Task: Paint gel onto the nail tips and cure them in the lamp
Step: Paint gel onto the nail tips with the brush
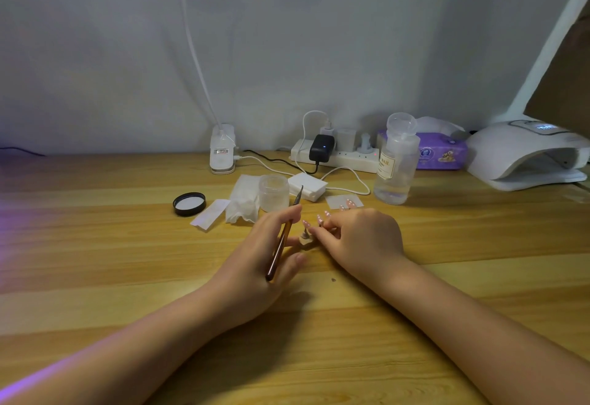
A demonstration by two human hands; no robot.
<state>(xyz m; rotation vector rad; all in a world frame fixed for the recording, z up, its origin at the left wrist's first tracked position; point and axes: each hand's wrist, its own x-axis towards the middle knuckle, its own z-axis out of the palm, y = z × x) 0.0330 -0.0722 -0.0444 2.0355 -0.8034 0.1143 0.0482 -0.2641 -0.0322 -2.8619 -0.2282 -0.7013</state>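
Head view, frame centre: left hand (255,254) grips one brush (282,241); right hand (360,238) pinches a stand carrying three pink nail tips (319,218) (two more on a card (344,202)); one lamp (523,155) upper right.

Head-worn camera looks forward and down, close over a wooden desk (95,245).

The right hand (360,238) hides its fingertips' hold on the blurred nail tips (319,218).
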